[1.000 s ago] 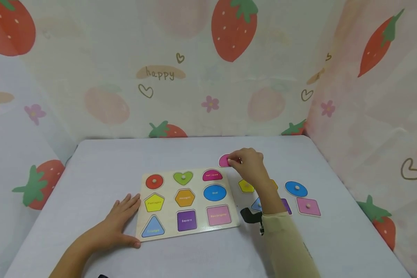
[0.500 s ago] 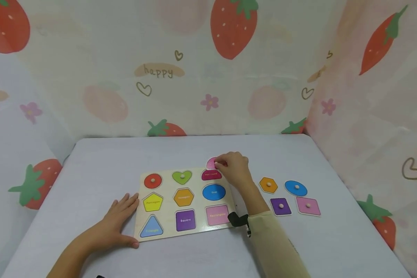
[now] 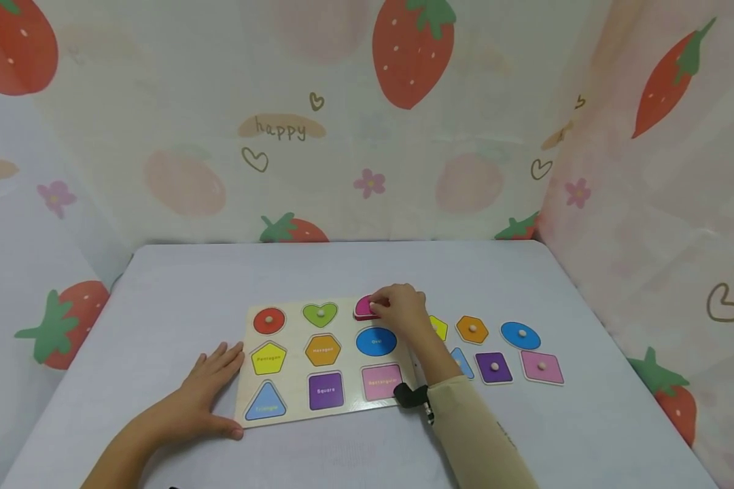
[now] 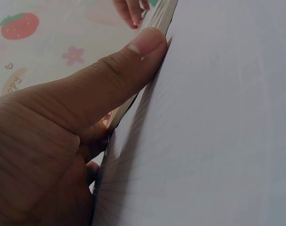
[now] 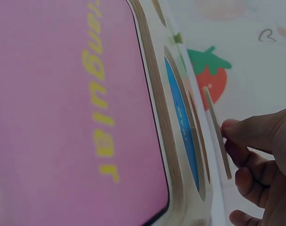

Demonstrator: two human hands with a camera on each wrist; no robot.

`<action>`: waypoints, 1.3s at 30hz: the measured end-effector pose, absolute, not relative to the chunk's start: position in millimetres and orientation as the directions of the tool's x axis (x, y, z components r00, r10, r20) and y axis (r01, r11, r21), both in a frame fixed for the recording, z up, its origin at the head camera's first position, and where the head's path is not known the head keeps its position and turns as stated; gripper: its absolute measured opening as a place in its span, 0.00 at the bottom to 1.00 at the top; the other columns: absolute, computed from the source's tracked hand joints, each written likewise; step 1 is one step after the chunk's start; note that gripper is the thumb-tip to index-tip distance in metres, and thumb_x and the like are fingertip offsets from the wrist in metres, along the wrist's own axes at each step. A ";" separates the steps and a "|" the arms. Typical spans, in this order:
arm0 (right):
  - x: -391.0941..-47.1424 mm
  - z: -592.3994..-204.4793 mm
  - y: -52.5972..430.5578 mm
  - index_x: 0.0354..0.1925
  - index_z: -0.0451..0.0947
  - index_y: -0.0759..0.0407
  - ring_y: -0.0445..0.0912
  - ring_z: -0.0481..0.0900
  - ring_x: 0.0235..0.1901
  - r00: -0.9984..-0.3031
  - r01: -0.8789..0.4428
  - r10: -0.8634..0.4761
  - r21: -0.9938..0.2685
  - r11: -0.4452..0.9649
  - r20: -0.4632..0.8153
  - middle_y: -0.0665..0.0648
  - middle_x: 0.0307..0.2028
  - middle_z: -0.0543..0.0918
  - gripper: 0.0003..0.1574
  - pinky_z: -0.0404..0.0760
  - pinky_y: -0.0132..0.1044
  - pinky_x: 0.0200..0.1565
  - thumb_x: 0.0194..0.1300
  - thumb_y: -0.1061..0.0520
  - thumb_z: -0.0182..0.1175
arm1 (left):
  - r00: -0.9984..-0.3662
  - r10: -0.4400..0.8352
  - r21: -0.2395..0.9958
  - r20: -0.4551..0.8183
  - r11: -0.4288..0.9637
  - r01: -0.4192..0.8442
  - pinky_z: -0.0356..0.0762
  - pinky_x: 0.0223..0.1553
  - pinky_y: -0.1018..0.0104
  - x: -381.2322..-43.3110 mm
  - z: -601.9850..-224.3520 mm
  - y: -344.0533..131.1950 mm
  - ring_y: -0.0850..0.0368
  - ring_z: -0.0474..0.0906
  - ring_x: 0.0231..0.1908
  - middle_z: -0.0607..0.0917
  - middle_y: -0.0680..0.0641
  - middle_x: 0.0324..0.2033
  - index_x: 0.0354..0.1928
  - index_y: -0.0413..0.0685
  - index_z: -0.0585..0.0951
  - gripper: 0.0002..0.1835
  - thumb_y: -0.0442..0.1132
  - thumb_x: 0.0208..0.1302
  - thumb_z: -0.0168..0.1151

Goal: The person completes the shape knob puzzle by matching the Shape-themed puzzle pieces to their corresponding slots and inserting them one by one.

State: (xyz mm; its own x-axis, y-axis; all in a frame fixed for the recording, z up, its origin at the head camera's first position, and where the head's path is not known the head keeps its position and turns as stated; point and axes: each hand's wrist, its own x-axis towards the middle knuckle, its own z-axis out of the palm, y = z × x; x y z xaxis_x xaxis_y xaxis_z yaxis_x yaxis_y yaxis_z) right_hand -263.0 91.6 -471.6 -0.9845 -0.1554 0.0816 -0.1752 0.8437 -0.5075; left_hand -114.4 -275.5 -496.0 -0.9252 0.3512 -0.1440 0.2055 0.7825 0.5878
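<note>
Half-round [image 3: 363,305] hangs a little right of the frame's centre, pinched between the thumb and fingers of your right hand [image 3: 402,311], apparently by its knob. That grip is clamped on it. It is over its slot [image 3: 361,317] at the upper right of the board [image 3: 296,350], slightly tilted; your right wrist view shows it edge-on and, as far as can be judged, raised and not seated.

Your left hand [image 3: 204,394], left of the frame's centre, holds nothing: its fingers lie apart, with fingertips and thumb against the board's left edge, which probably steadies it on the desk [image 3: 208,278].

You have two pieces in, the circle [image 3: 269,320] and the heart [image 3: 320,314], along the board's top row. The third looks nearly home. Six are left at the right of the frame: the pentagon [image 3: 440,329] and triangle [image 3: 463,364], partly hidden by your arm, then the hexagon [image 3: 472,330], square [image 3: 494,367], oval [image 3: 521,335] and rectangle [image 3: 542,367]. Their printed slots [image 3: 376,341] lie unfilled.
</note>
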 end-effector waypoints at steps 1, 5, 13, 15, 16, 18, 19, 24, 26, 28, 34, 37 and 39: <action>-263.4 -473.0 91.6 0.51 0.89 0.49 0.48 0.80 0.48 -0.985 -0.175 -0.155 -0.507 0.844 0.082 0.51 0.40 0.89 0.16 0.71 0.52 0.55 0.68 0.46 0.68 | -0.925 0.354 0.587 -0.141 0.782 0.210 0.25 0.78 0.38 -114.4 -495.7 -275.5 0.35 0.35 0.80 0.52 0.41 0.81 0.80 0.41 0.58 0.74 0.68 0.32 0.82; -264.5 -476.3 90.8 0.50 0.89 0.49 0.48 0.81 0.47 -0.984 -0.175 -0.160 -0.511 0.841 0.075 0.49 0.38 0.90 0.15 0.70 0.53 0.56 0.68 0.46 0.68 | -0.924 0.357 0.585 -0.137 0.782 0.216 0.27 0.78 0.36 -114.7 -493.6 -275.0 0.35 0.35 0.80 0.52 0.41 0.81 0.79 0.41 0.58 0.73 0.68 0.33 0.82; -264.6 -479.5 90.1 0.48 0.90 0.50 0.47 0.83 0.46 -0.985 -0.169 -0.159 -0.496 0.852 0.062 0.49 0.38 0.90 0.14 0.70 0.53 0.56 0.69 0.46 0.68 | -0.922 0.350 0.588 -0.163 0.785 0.194 0.26 0.77 0.35 -114.2 -490.6 -272.7 0.35 0.34 0.80 0.51 0.41 0.81 0.80 0.41 0.56 0.73 0.66 0.33 0.83; -264.6 -479.7 90.6 0.48 0.90 0.50 0.47 0.83 0.46 -0.986 -0.165 -0.157 -0.498 0.852 0.059 0.50 0.38 0.90 0.14 0.70 0.53 0.56 0.69 0.47 0.68 | -0.923 0.348 0.589 -0.163 0.785 0.192 0.25 0.77 0.36 -114.0 -490.5 -272.4 0.36 0.34 0.80 0.51 0.41 0.81 0.80 0.41 0.56 0.73 0.65 0.33 0.83; -264.5 -479.7 90.8 0.48 0.90 0.50 0.47 0.83 0.46 -0.986 -0.164 -0.155 -0.499 0.851 0.058 0.50 0.38 0.90 0.14 0.70 0.53 0.56 0.69 0.46 0.68 | -0.923 0.349 0.589 -0.161 0.785 0.194 0.25 0.78 0.36 -114.0 -490.6 -272.3 0.35 0.34 0.80 0.51 0.41 0.81 0.80 0.41 0.56 0.73 0.65 0.33 0.83; -264.5 -479.7 91.2 0.49 0.90 0.50 0.47 0.83 0.46 -0.986 -0.163 -0.156 -0.500 0.850 0.056 0.50 0.38 0.90 0.15 0.70 0.52 0.56 0.69 0.46 0.68 | -0.924 0.349 0.587 -0.157 0.785 0.197 0.25 0.78 0.37 -113.9 -491.1 -272.6 0.36 0.34 0.80 0.51 0.41 0.81 0.80 0.41 0.56 0.73 0.66 0.33 0.83; -264.5 -479.7 91.3 0.49 0.90 0.50 0.48 0.83 0.46 -0.986 -0.164 -0.157 -0.501 0.850 0.057 0.50 0.39 0.90 0.15 0.70 0.52 0.56 0.69 0.46 0.68 | -0.924 0.349 0.586 -0.154 0.786 0.199 0.25 0.78 0.37 -114.0 -491.5 -272.8 0.36 0.34 0.80 0.51 0.41 0.81 0.80 0.41 0.56 0.73 0.66 0.33 0.83; -265.2 -480.5 91.5 0.50 0.89 0.50 0.49 0.82 0.48 -0.985 -0.170 -0.166 -0.503 0.847 0.053 0.50 0.40 0.90 0.16 0.69 0.52 0.56 0.69 0.46 0.68 | -0.925 0.355 0.588 -0.139 0.781 0.211 0.24 0.78 0.39 -113.3 -492.1 -274.0 0.36 0.35 0.81 0.52 0.42 0.81 0.80 0.41 0.57 0.73 0.67 0.34 0.82; -265.4 -481.1 91.6 0.51 0.89 0.50 0.49 0.82 0.49 -0.985 -0.169 -0.167 -0.506 0.846 0.049 0.50 0.40 0.90 0.16 0.69 0.53 0.56 0.69 0.46 0.68 | -0.924 0.358 0.594 -0.136 0.776 0.213 0.23 0.79 0.41 -112.8 -492.0 -274.3 0.36 0.35 0.81 0.52 0.42 0.81 0.80 0.41 0.57 0.73 0.67 0.34 0.82; -265.5 -481.6 91.7 0.51 0.89 0.50 0.49 0.82 0.49 -0.985 -0.164 -0.165 -0.511 0.844 0.044 0.50 0.41 0.90 0.16 0.69 0.53 0.56 0.69 0.46 0.68 | -0.924 0.359 0.597 -0.133 0.773 0.214 0.23 0.79 0.41 -112.4 -492.2 -274.3 0.36 0.35 0.80 0.52 0.41 0.81 0.80 0.41 0.57 0.73 0.67 0.34 0.82; -266.7 -484.1 91.7 0.52 0.89 0.50 0.49 0.81 0.50 -0.986 -0.155 -0.161 -0.518 0.841 0.034 0.50 0.42 0.90 0.17 0.68 0.52 0.56 0.70 0.45 0.67 | -0.925 0.356 0.597 -0.132 0.773 0.213 0.23 0.79 0.41 -111.9 -492.7 -273.5 0.36 0.35 0.80 0.52 0.41 0.81 0.79 0.41 0.58 0.72 0.67 0.34 0.82; -266.7 -484.8 91.6 0.52 0.89 0.50 0.49 0.81 0.51 -0.986 -0.157 -0.162 -0.520 0.839 0.037 0.50 0.42 0.90 0.17 0.68 0.52 0.56 0.70 0.45 0.67 | -0.926 0.356 0.596 -0.130 0.774 0.214 0.23 0.79 0.42 -112.0 -492.7 -273.5 0.36 0.35 0.80 0.52 0.41 0.81 0.80 0.41 0.58 0.72 0.67 0.34 0.82; -266.5 -484.8 91.6 0.52 0.88 0.50 0.49 0.80 0.51 -0.986 -0.160 -0.165 -0.519 0.840 0.037 0.51 0.43 0.90 0.17 0.68 0.53 0.56 0.70 0.46 0.67 | -0.925 0.357 0.597 -0.130 0.773 0.214 0.23 0.79 0.42 -112.2 -493.1 -273.6 0.36 0.35 0.80 0.52 0.41 0.81 0.80 0.41 0.58 0.72 0.67 0.34 0.82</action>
State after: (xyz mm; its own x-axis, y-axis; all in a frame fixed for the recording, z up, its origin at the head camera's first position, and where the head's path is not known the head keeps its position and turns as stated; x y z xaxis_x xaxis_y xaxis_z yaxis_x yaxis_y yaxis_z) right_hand -266.5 91.6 -484.8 -0.9856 -0.1649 0.0369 -0.1599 0.8396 -0.5192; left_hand -112.2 -273.6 -493.1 -0.9252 0.3566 -0.1300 0.2141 0.7732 0.5969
